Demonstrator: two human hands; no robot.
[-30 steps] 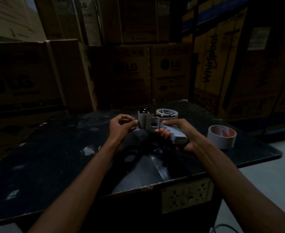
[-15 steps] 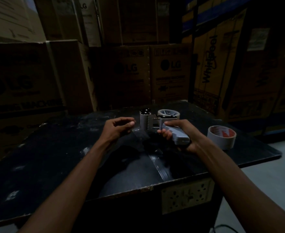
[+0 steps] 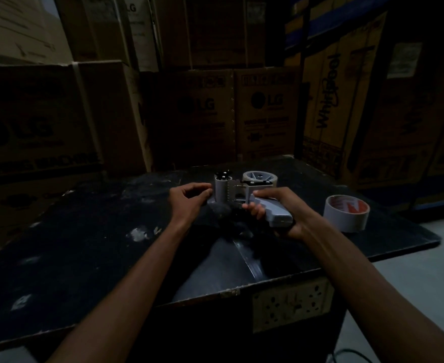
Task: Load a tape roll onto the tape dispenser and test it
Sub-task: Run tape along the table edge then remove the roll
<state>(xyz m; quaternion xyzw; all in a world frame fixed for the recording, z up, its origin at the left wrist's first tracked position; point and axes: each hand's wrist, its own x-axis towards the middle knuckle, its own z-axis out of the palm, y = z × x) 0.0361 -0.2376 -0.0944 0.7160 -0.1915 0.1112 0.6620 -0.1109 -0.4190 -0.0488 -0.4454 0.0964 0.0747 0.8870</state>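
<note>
Both arms reach to mid-frame. The left hand [image 3: 189,200] curls its fingers; the right hand [image 3: 281,213] holds something tight.

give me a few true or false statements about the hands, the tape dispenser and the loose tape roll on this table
1. The right hand grips the grey handle of the tape dispenser. True.
2. The white tape roll is held in the left hand. False: it lies on the black table, to the right of the right hand, touched by neither hand.
3. The left hand is at the dispenser's roller end, fingers curled. True.
4. The dispenser's wheel is bare. False: a greyish ring of tape or core sits around it.
5. The stacked cardboard boxes behind the table are unmarked. False: LG and Whirlpool logos show on them.
</note>
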